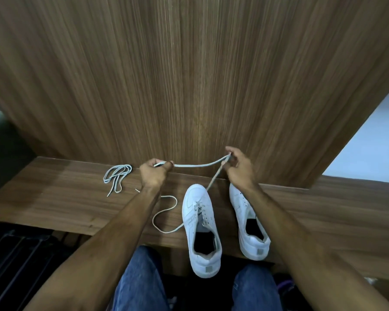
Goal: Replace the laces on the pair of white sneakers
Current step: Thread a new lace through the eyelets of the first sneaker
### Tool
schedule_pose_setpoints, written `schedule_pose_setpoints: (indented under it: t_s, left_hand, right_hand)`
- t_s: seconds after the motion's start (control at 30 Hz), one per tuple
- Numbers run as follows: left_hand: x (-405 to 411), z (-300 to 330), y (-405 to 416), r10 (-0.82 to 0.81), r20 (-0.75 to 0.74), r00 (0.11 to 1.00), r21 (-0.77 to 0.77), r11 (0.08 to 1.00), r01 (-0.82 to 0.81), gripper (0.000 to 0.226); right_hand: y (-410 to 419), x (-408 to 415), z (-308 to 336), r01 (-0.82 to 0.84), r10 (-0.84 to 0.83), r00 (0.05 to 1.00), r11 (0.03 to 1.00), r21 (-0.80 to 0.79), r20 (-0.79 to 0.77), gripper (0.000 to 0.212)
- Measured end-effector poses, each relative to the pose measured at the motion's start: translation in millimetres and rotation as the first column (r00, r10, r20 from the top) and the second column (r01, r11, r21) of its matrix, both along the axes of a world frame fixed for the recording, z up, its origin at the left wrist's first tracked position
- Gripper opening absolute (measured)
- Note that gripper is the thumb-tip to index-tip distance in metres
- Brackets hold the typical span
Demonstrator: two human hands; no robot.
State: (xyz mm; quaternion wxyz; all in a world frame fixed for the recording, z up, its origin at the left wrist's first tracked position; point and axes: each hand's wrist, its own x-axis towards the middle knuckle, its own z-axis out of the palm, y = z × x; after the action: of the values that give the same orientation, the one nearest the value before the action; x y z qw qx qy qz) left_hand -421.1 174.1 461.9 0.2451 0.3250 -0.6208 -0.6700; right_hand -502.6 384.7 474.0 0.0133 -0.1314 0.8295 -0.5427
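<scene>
Lacing looks barely begun: left white leather sneaker (pixel 201 230) threaded only at its lowest eyelets, right white sneaker (pixel 248 223) apparently bare; left hand (pixel 154 173) and right hand (pixel 238 168) both pinch the pale flat lace (pixel 200 164) between them; spare bundled lace (pixel 117 178) waits aside.

No text I can read anywhere, small grey heel tabs on both white sneakers (pixel 201 230) blank from my view, no brand legible

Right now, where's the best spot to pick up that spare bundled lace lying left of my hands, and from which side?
Pinch the spare lace at its folded loop end near the wall, coming from above. There the strands lie gathered together, while its loose tips trail toward the bench edge and would likely dangle free.
</scene>
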Motion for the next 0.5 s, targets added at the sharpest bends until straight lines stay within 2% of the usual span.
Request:
schedule_pose_setpoints:
  t_s: [0.07, 0.1, 0.13, 0.2, 0.27, 0.33, 0.4, 0.5]
  left_hand:
    - [-6, 2, 0, 0.037, 0.027, 0.999, -0.22, 0.975, -0.03, 0.031]
    - [-8, 2, 1, 0.037, 0.039, 0.999, -0.329, 0.944, -0.023, 0.031]
    - [-9, 0, 2, 0.016, 0.082, 0.997, -0.433, 0.901, 0.021, 0.031]
    - [-6, -3, 7, -0.094, 0.283, 0.954, -0.596, 0.763, 0.252, 0.027]
    - [-3, -13, 14, -0.25, 0.491, 0.834, -0.588, 0.612, 0.529, 0.022]
    - [2, -25, 20, -0.374, 0.595, 0.711, -0.499, 0.521, 0.692, 0.022]
    - [7, -35, 27, -0.439, 0.634, 0.636, -0.438, 0.474, 0.764, 0.019]
    - [12, -46, 37, -0.461, 0.662, 0.59, -0.409, 0.438, 0.801, 0.01]
  right_hand:
    - [2, 10, -14, -0.035, 0.019, 0.996, 0.98, 0.197, 0.082, 0.057]
    - [4, 18, -24, -0.039, 0.006, 0.993, 0.959, 0.28, 0.119, 0.056]
    - [5, 27, -35, -0.048, -0.002, 0.989, 0.939, 0.342, 0.145, 0.051]
    - [8, 46, -56, -0.11, 0.027, 0.979, 0.902, 0.418, 0.2, 0.033]
    - [9, 64, -72, -0.214, 0.108, 0.962, 0.866, 0.452, 0.25, 0.023]
    - [8, 77, -82, -0.291, 0.18, 0.947, 0.832, 0.473, 0.266, 0.025]
    - [6, 86, -87, -0.309, 0.205, 0.946, 0.807, 0.504, 0.251, 0.032]
    - [2, 89, -89, -0.297, 0.217, 0.955, 0.747, 0.595, 0.205, 0.037]
